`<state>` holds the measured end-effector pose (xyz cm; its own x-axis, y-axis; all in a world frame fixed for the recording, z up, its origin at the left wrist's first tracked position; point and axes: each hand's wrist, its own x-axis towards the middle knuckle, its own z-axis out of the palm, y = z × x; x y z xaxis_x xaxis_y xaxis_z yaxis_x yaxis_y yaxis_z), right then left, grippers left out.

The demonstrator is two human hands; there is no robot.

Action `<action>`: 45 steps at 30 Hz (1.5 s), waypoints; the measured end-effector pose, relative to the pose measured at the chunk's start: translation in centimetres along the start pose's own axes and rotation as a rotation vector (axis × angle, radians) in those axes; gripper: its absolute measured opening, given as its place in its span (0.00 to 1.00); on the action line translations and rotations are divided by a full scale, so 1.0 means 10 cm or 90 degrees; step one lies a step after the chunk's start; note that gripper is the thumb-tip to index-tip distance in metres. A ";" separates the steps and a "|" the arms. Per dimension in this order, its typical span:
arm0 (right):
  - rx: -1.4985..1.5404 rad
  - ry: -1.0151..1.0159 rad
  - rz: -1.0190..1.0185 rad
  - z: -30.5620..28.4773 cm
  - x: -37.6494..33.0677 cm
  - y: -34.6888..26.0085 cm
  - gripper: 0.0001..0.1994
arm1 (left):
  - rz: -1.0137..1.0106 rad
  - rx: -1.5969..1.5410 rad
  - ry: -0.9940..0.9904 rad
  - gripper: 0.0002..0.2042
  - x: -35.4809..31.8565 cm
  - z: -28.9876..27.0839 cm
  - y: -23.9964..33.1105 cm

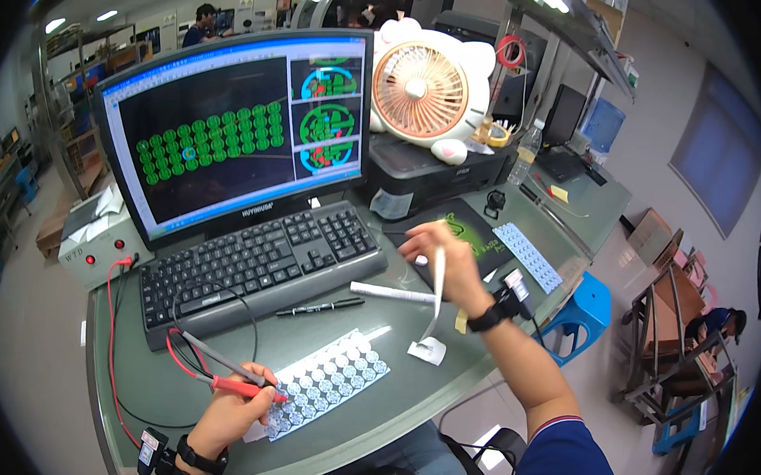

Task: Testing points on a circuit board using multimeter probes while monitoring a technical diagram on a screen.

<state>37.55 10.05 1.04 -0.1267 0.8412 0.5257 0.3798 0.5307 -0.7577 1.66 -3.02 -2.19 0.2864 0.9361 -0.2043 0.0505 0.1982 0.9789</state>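
The left hand, at the near left, is closed around two test probes, a red probe and a grey probe, with the red tip at the left end of the sheet of round boards. The right hand is raised farther off to the right, fingers half curled; it seems to pinch a white strip, though its grip is too blurred to be sure. The sheet lies flat on the table, likely light, thin and stiff, best held by its long edges, clear of the circles. The probes look light and firm, best gripped on their sleeves; the strip looks soft and bendy. Beyond lie a black pen, a keyboard and a screen, with a white fan at far right of it.
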 end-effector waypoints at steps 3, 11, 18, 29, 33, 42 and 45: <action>-0.337 0.065 -0.078 -0.55 0.00 0.59 0.14 | 0.021 0.048 -0.005 0.07 0.01 0.04 0.00; -0.368 0.004 -0.043 -0.59 -0.22 0.87 0.21 | -0.001 0.051 -0.047 0.10 -0.02 0.03 0.00; -0.358 -0.012 -0.082 -0.57 -0.17 0.90 0.20 | -0.007 0.080 -0.050 0.10 0.00 0.02 0.05; -0.368 -0.005 -0.069 -0.57 -0.18 0.92 0.20 | 0.005 0.084 -0.064 0.10 -0.01 0.02 0.02; -0.362 -0.011 -0.055 -0.57 -0.19 0.92 0.21 | 0.004 0.077 -0.056 0.10 -0.01 0.02 -0.01; -0.368 -0.011 -0.058 -0.59 -0.17 0.94 0.19 | 0.015 0.076 -0.054 0.11 0.03 0.00 -0.07; -0.373 -0.009 -0.066 -0.58 -0.16 0.95 0.19 | 0.019 0.080 -0.053 0.11 0.03 0.00 -0.08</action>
<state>46.67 13.12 -4.76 -0.2002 0.7918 0.5771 0.8065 0.4676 -0.3618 1.68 -2.88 -3.00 0.3682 0.9123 -0.1792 0.1583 0.1284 0.9790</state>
